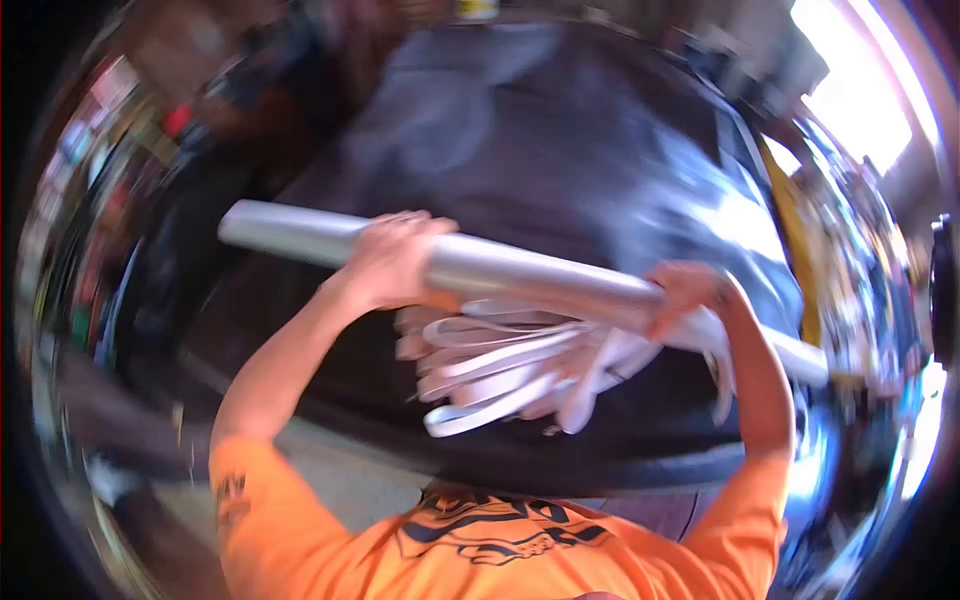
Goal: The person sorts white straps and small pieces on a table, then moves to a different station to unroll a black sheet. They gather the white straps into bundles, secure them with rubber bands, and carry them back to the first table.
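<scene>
Left hand [393, 258] and right hand [686, 290] each close their grip around a silvery roll [545, 280], its long axis crosswise and dipping rightward (white straps [500, 362] bunch between them).

The left hand [395, 258] and right hand [688, 292] grip a pale roll [540, 280], held at a slant above dark sheeting [520, 150]; looped white straps [510, 370] hang beneath it; both sleeves are orange.

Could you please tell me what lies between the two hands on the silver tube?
Between the left hand and right hand runs a stretch of silver tube, with looped pale straps bunched below it, in the head view.
</scene>
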A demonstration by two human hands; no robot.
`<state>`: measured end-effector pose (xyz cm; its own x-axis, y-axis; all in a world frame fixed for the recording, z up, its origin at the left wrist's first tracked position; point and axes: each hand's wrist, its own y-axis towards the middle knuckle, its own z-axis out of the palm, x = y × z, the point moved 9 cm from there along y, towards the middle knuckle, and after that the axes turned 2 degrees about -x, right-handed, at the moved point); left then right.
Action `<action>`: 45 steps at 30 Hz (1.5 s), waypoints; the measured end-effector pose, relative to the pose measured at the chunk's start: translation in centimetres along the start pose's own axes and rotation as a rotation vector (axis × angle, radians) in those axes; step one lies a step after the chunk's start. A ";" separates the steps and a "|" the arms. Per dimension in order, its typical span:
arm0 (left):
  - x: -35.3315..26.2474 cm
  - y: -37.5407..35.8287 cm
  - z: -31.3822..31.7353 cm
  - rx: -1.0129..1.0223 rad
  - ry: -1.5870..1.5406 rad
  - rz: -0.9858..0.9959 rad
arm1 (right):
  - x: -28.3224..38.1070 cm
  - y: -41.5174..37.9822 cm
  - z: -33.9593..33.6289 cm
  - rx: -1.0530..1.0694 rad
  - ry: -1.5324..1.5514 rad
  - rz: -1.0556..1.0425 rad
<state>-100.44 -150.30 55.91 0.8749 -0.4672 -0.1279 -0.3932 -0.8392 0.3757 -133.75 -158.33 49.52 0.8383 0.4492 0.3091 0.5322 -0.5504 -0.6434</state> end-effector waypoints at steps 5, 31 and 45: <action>4.5 4.3 4.8 0.769 -0.416 -0.337 | 6.3 -6.4 -1.7 -0.830 -0.430 -0.195; 4.2 12.8 3.9 -0.099 0.036 0.123 | -6.2 0.1 -10.7 -0.663 0.189 -0.060; 18.6 12.7 5.0 0.269 -0.050 -0.211 | -6.7 -0.1 -14.7 -0.853 -0.114 -0.060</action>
<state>-90.58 -171.06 53.72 0.9325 -0.2827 -0.2248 -0.2710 -0.9591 0.0818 -137.67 -171.59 57.81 0.8132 0.5371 0.2241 0.5208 -0.8435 0.1314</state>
